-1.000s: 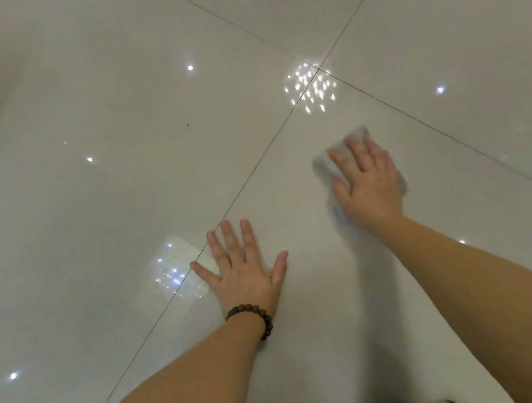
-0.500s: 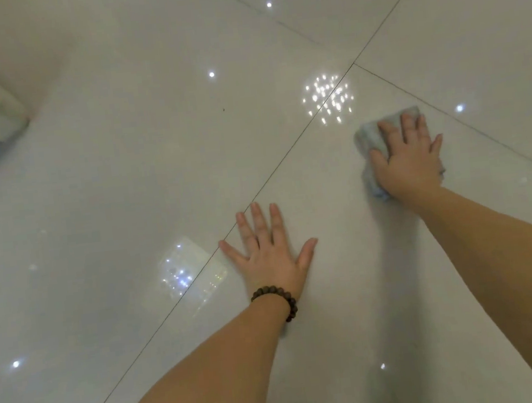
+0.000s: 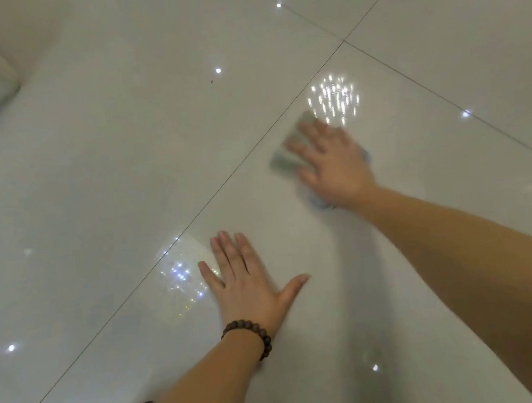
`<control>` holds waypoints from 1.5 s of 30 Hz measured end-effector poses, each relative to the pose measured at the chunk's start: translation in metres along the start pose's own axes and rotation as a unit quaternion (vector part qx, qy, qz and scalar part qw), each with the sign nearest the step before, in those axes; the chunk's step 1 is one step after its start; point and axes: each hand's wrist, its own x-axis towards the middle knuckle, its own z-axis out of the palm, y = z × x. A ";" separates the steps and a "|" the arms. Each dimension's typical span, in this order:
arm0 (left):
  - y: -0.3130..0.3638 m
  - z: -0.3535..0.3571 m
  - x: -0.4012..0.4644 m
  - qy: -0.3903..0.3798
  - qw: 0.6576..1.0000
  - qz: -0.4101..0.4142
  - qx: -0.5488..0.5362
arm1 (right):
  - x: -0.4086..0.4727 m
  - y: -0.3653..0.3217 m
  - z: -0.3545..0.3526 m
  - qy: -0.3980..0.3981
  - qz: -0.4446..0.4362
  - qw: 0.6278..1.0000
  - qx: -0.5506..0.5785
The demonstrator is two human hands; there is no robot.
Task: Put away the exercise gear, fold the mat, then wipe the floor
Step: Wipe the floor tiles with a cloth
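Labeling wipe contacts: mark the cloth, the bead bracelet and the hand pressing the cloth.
cloth (image 3: 286, 156), head view, grey edge showing left of the fingers.
bead bracelet (image 3: 258, 330), head view, dark beads on the left wrist.
right hand (image 3: 333, 164), head view, back of the hand, flat on the cloth.

Grey-blue cloth (image 3: 286, 158) lies flat on glossy white floor (image 3: 125, 183).

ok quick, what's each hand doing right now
left hand: open, flat on the floor.
right hand: open, straight fingers pressing the cloth onto the floor.
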 end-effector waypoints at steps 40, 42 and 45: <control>0.098 0.041 -0.087 -0.016 0.981 0.178 0.071 | -0.243 0.068 -0.011 0.015 -0.012 1.000 -0.005; 0.098 0.040 -0.087 -0.026 0.981 0.172 0.087 | -0.249 0.129 -0.026 0.058 0.196 0.979 -0.010; 0.100 0.038 -0.087 -0.024 0.980 0.172 0.101 | -0.261 0.158 -0.046 0.081 0.554 0.825 0.073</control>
